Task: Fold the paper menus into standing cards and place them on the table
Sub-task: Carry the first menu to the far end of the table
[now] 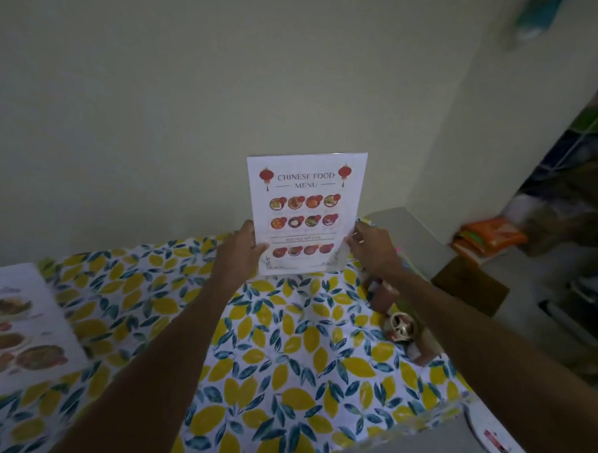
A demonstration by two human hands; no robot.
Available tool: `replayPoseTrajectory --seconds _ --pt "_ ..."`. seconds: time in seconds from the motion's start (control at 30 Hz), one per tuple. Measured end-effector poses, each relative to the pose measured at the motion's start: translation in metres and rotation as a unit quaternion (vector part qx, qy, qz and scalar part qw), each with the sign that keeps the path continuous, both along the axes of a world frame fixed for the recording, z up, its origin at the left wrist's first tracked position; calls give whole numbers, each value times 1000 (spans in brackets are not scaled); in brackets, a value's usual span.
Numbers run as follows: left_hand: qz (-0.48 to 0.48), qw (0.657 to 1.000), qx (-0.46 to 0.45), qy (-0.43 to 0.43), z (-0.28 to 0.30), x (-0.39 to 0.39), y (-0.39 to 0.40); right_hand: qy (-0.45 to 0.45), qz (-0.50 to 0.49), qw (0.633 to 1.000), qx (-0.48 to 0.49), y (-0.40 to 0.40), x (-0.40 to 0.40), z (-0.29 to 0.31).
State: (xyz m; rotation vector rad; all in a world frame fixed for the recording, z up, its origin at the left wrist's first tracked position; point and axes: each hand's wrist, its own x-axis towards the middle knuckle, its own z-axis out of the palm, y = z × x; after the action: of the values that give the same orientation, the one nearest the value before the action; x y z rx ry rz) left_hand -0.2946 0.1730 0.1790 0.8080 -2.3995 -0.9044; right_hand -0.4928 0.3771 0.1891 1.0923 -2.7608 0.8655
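At the far left of the lemon-patterned cloth, a second white printed menu sheet with food pictures is seen lying flat on the bench; it appears unfolded and is judged to be waiting its turn.

Toward the back edge of the cloth, the white paper menu headed "Chinese Food Menu" is held upright, its lower edge just above or touching the cloth; which of the two cannot be told. The left hand is clamped on the sheet's lower left edge, thumb across the front. The right hand is pinched on the lower right edge, its fingers closed on the paper.

The step in hand is judged to be setting the card down to stand. It is done well if the bottom edge is laid level on the cloth, any folded panel behind is spread for a base, and the grip is let go one side at a time. Whether a fold exists behind the sheet cannot be seen.

To the right of the cloth's middle, small brown objects with a shiny metal top lie beneath the right forearm; these could be knocked on withdrawal. Off the cloth's near right corner, a white round plate-like thing is partly visible.
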Motion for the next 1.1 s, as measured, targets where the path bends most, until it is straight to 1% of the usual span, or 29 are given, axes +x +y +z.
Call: replayPoseTrajectory --seconds 0.13,0.23,0.3,0.47,0.57,0.77,0.93,1.1 --pt "11 1000 -7 -12 2 -70 0 11 5 1000 -5 1 -73 0" --pt "7 1000 -8 -27 -11 -132 -6 -11 4 1000 -10 -5 -138 -9" --pt "7 999 1 -38 -28 -176 -13 -31 5 999 -15 -11 -183 -19" --pt "11 997 4 -80 -41 -271 -1 -81 15 996 -17 -22 -287 -58" --pt "26 995 17 -91 -57 -323 -3 -101 16 995 12 -28 -343 -80" --pt "19 990 45 -135 -93 -396 -19 -129 20 991 6 -48 -420 -116" --pt "53 979 55 -186 -109 -431 -27 -148 20 989 18 -60 -455 -143" --pt "29 977 16 -211 -137 -446 -33 -173 7 985 15 -68 -472 -168"
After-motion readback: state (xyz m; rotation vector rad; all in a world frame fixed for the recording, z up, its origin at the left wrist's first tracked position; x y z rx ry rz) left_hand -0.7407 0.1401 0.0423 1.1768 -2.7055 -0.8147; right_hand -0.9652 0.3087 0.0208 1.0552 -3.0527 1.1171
